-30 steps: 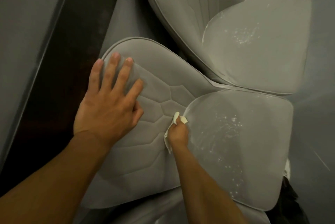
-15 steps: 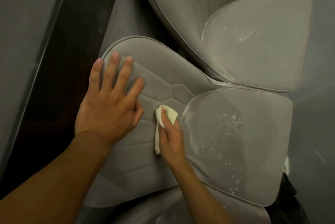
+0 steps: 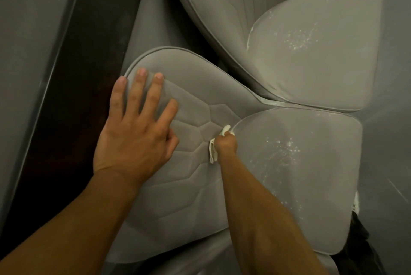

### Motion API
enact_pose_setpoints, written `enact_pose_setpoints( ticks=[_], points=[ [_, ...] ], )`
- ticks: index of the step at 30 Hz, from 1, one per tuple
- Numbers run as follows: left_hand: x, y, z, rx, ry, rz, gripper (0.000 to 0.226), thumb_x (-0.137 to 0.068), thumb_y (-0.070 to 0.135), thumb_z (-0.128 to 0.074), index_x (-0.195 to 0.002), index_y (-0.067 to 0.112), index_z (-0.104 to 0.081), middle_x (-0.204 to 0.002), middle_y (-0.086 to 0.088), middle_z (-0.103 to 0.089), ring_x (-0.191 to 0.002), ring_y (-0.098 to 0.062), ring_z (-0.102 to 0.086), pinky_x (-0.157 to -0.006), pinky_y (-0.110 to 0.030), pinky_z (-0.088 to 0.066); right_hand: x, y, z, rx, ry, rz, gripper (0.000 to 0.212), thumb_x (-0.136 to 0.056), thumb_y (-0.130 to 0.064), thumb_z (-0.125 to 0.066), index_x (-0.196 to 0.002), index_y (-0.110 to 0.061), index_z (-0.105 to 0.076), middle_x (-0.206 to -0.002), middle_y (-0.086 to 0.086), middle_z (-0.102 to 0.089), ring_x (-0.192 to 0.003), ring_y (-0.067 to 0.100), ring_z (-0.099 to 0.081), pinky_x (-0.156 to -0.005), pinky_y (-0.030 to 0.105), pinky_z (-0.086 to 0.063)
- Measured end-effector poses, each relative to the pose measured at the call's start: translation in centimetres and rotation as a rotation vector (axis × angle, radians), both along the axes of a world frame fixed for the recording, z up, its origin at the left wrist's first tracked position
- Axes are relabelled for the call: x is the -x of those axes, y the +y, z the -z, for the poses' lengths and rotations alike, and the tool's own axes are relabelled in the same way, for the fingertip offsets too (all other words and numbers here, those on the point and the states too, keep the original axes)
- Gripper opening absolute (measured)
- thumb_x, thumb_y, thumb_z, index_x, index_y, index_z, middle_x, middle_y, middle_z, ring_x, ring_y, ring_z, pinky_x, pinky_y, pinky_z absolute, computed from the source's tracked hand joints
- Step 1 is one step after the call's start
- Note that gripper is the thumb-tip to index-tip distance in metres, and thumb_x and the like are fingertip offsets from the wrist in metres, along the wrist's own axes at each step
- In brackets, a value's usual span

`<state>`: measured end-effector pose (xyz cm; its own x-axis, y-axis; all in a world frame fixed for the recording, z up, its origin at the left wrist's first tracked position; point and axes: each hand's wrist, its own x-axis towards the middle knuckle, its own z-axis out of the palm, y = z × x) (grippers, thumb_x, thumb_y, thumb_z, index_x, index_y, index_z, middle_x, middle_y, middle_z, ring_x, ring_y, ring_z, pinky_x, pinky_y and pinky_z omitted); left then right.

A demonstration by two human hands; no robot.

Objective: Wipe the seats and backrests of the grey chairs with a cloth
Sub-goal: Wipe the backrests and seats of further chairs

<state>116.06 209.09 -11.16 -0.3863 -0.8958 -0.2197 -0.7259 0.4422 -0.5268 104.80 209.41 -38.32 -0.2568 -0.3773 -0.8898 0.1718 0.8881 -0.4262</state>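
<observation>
A plain grey surface (image 3: 33, 30) lies behind everything. A dark band (image 3: 73, 108) crosses it aslant, just left of the near chair's quilted backrest (image 3: 189, 185).

The right hand (image 3: 225, 144) is clenched round a white cloth (image 3: 212, 151), its fingers curled under so that only the back of the hand shows. The cloth bunches out of the fist at the top and hangs in a small fold on its left side. Fist and cloth press at the right edge of the backrest, in the curved seam where it meets the seat (image 3: 311, 174). The right forearm crosses the lower right part of the backrest.

The left hand (image 3: 135, 136) holds nothing. It lies flat on the upper left part of the backrest, four fingers straight and spread toward the rounded top edge. The thumb is tucked in toward the stitched panels at the middle. The two hands are near each other but apart.

The seat, right of the backrest, is smoother and paler and carries a scatter of white specks. Just beyond the backrest's upper right edge is a second chair (image 3: 222, 19) of the same grey. Its own seat pad (image 3: 322, 59) is also flecked with white and lies just beside the near seat. Down and right of the backrest, past the seat's far corner, a dark shape (image 3: 367, 248) shows; I cannot tell what it is.
</observation>
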Motion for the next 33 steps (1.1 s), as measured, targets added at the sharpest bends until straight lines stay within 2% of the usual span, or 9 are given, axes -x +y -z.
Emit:
enact_pose_setpoints(
  ticks=[3,6,10,15,17,20,26,31,33],
  points=[
    [0.0,-0.1,0.1,-0.005,0.007,0.011,0.06,-0.094,0.049,-0.045,-0.145,0.017,-0.048,-0.165,-0.025,-0.014,-0.153,-0.047,-0.005,-0.122,-0.063,-0.007,0.4,0.1,0.9,0.045,0.025,-0.091,0.04,-0.1,-0.011,-0.045,-0.139,-0.003,-0.051,-0.139,0.016,-0.055,-0.127,0.033,-0.053,-0.106,0.033,-0.041],
    [-0.1,0.0,0.1,0.002,-0.009,0.012,0.062,-0.093,0.049,-0.045,-0.146,0.016,-0.047,-0.165,-0.025,-0.014,-0.153,-0.048,-0.005,-0.122,-0.064,-0.007,0.1,2.3,-1.5,0.263,-0.005,-0.04,0.035,-0.102,-0.01,-0.045,-0.135,-0.007,-0.057,-0.129,0.004,-0.059,-0.118,0.019,-0.055,-0.09,0.011,-0.037],
    [-0.1,-0.1,0.1,0.014,-0.038,0.009,0.066,-0.093,0.052,-0.038,-0.15,0.018,-0.043,-0.166,-0.023,-0.01,-0.154,-0.047,-0.002,-0.122,-0.062,-0.004,-0.3,5.9,-4.7,0.566,0.036,-0.249,0.045,-0.1,-0.009,-0.048,-0.144,-0.023,-0.051,-0.138,-0.006,-0.047,-0.126,0.004,-0.04,-0.093,-0.008,-0.019],
    [0.1,0.0,0.2,0.024,-0.041,0.005,0.066,-0.093,0.051,-0.039,-0.15,0.018,-0.043,-0.166,-0.023,-0.011,-0.154,-0.046,-0.003,-0.123,-0.062,-0.003,-0.2,6.3,-8.7,0.638,-0.068,-0.068,0.043,-0.1,-0.035,-0.056,-0.141,-0.023,-0.054,-0.13,-0.009,-0.057,-0.117,-0.001,-0.053,-0.097,0.011,-0.038],
    [0.1,0.0,0.2,0.025,-0.031,0.005,0.065,-0.093,0.051,-0.038,-0.149,0.019,-0.044,-0.166,-0.023,-0.012,-0.153,-0.046,-0.004,-0.123,-0.061,-0.002,0.4,4.5,-9.3,0.611,0.051,0.003,0.043,-0.101,-0.037,-0.053,-0.14,-0.021,-0.055,-0.118,-0.008,-0.057,-0.108,0.002,-0.053,-0.09,0.013,-0.039],
    [0.1,0.0,0.2,0.022,-0.055,0.001,0.065,-0.094,0.051,-0.031,-0.149,0.02,-0.042,-0.167,-0.023,-0.01,-0.153,-0.046,-0.002,-0.123,-0.061,-0.001,1.3,1.4,-7.9,0.584,0.164,0.161,0.045,-0.102,-0.045,-0.046,-0.141,-0.025,-0.055,-0.126,-0.001,-0.062,-0.112,0.011,-0.059,-0.096,0.026,-0.048],
    [0.3,0.1,0.1,0.015,-0.089,-0.011,0.067,-0.094,0.053,-0.032,-0.152,0.021,-0.04,-0.167,-0.023,-0.007,-0.153,-0.046,0.001,-0.122,-0.062,-0.002,-0.6,-0.8,-3.7,0.504,0.295,0.024,0.046,-0.105,-0.031,-0.044,-0.15,-0.027,-0.041,-0.138,0.013,-0.056,-0.121,0.026,-0.055,-0.095,0.02,-0.036],
    [0.2,0.0,-0.1,0.004,-0.05,-0.002,0.065,-0.094,0.051,-0.037,-0.15,0.018,-0.045,-0.166,-0.024,-0.011,-0.153,-0.047,-0.002,-0.122,-0.063,-0.005,0.9,-2.1,-0.7,-0.011,-0.026,0.139,0.045,-0.106,-0.031,-0.037,-0.136,-0.001,-0.052,-0.138,0.016,-0.056,-0.125,0.034,-0.054,-0.103,0.035,-0.04],
    [0.3,0.0,0.0,0.001,-0.053,-0.001,0.065,-0.094,0.051,-0.035,-0.15,0.018,-0.044,-0.166,-0.024,-0.01,-0.153,-0.047,-0.003,-0.122,-0.063,-0.005,1.3,-2.4,-0.4,-0.031,-0.058,0.14,0.046,-0.106,-0.032,-0.036,-0.135,-0.001,-0.054,-0.138,0.015,-0.056,-0.125,0.034,-0.054,-0.105,0.037,-0.042]
  ],
)
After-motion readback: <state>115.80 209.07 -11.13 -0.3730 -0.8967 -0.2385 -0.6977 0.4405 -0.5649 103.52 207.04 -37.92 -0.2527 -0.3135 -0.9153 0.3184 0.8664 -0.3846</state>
